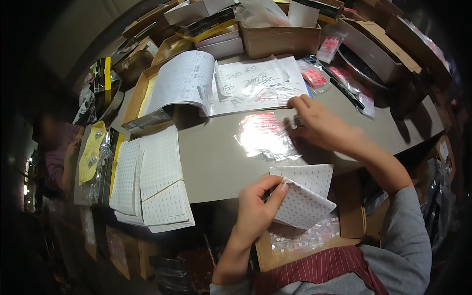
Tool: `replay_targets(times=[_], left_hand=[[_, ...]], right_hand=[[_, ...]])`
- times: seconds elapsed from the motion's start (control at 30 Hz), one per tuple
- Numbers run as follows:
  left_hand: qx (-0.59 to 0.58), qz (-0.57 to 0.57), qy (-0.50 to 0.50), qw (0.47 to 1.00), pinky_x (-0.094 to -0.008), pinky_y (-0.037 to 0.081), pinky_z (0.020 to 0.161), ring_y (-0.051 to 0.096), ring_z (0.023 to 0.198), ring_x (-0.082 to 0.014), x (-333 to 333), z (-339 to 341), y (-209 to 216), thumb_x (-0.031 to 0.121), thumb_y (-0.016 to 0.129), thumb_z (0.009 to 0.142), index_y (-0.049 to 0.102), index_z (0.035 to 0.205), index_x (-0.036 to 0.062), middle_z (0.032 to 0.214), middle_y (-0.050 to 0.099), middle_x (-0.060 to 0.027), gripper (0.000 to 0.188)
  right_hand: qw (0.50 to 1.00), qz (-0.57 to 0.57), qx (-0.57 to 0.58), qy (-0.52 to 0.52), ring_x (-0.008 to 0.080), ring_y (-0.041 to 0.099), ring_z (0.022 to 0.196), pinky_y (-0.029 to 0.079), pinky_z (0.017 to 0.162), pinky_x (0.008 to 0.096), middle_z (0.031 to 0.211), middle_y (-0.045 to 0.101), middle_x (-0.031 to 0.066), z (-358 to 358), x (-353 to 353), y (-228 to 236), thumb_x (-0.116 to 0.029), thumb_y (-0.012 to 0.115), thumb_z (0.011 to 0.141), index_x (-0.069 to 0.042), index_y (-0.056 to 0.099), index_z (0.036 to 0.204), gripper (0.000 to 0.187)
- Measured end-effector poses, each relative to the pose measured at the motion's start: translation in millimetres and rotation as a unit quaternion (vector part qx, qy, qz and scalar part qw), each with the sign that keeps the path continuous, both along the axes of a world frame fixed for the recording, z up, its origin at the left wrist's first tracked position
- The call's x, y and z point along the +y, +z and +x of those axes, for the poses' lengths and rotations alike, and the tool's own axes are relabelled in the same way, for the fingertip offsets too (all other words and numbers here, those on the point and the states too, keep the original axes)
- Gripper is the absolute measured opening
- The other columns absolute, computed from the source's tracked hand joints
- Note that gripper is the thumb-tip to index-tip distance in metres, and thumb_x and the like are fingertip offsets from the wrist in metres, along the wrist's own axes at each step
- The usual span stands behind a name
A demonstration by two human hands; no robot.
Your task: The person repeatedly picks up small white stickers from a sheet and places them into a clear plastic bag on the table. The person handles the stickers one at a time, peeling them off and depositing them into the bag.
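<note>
My left hand pinches a folded white sheet between thumb and fingers, at the table's front edge. Rows of small dark marks cover the sheet. My right hand reaches over the table, its bent fingers apart from the thumb, at the right edge of a fanned pile of clear zip bags with red lines. Glare hides part of the pile. On the left lie stacks of similar printed sheets, one bound with a rubber band.
An open notebook rests in a cardboard tray. Handwritten papers, pens and red-marked bags lie beyond the pile. Boxes line the back. Below my left hand, a carton holds bagged small white pieces. Another person sits far left.
</note>
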State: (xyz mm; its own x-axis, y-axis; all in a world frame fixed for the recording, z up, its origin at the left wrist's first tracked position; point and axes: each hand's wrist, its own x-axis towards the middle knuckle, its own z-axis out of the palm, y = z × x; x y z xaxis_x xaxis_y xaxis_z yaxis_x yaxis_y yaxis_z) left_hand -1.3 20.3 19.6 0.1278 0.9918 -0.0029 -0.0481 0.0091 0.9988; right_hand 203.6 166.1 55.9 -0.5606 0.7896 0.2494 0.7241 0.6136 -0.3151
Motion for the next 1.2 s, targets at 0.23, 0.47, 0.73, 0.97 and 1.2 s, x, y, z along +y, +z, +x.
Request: replay_targets(times=[0.23,0.47,0.73,0.97,1.2], left_hand=[[0.08,0.043,0.005,0.996,-0.0285,0.045,0.066,0.056,0.072,-0.0131,-5,9,2,0.007,0.068,0.095,0.07,0.102,-0.0052,0.083,0.064,-0.0085,0.014],[0.137,0.116,-0.012,0.984,-0.0331,0.048,0.067,0.061,0.072,-0.0202,-11,20,6,0.007,0.068,0.093,0.069,0.102,-0.0042,0.083,0.065,-0.0143,0.015],[0.014,-0.038,-0.074,0.996,-0.0255,0.05,0.071,0.062,0.081,-0.0077,-11,16,4,0.007,0.066,0.097,0.071,0.107,-0.004,0.091,0.072,-0.0034,0.016],[-0.13,-0.13,-0.153,0.971,-0.0216,0.047,0.067,0.057,0.076,-0.0044,-7,17,11,0.011,0.065,0.1,0.072,0.106,-0.0062,0.084,0.066,0.0023,0.019],[-0.229,-0.182,-0.219,0.931,-0.0189,0.042,0.065,0.055,0.074,-0.003,0,5,0,0.014,0.068,0.098,0.073,0.105,-0.0057,0.083,0.065,0.0027,0.022]], right_hand=[[0.988,-0.045,0.062,0.133,0.0388,0.061,0.106,0.052,0.091,0.0452,0.111,0.061,0.0168,27,-30,15,-0.007,0.076,0.08,-0.003,0.059,0.114,0.038],[0.962,-0.064,0.095,0.247,0.037,0.061,0.105,0.053,0.089,0.0455,0.111,0.062,0.016,13,-64,14,-0.003,0.076,0.072,-0.006,0.062,0.113,0.044],[0.946,0.049,0.122,0.298,0.0319,0.057,0.091,0.051,0.077,0.0439,0.098,0.059,0.009,23,-64,0,-0.003,0.078,0.064,-0.011,0.065,0.103,0.042],[0.93,0.056,0.107,0.346,0.0257,0.06,0.086,0.05,0.075,0.0363,0.095,0.064,0.0072,40,-62,4,-0.008,0.078,0.077,-0.004,0.072,0.094,0.018],[0.924,-0.025,0.165,0.343,0.0259,0.062,0.086,0.049,0.077,0.0364,0.093,0.066,0.0085,47,-62,7,-0.004,0.076,0.083,-0.003,0.071,0.094,0.012]])
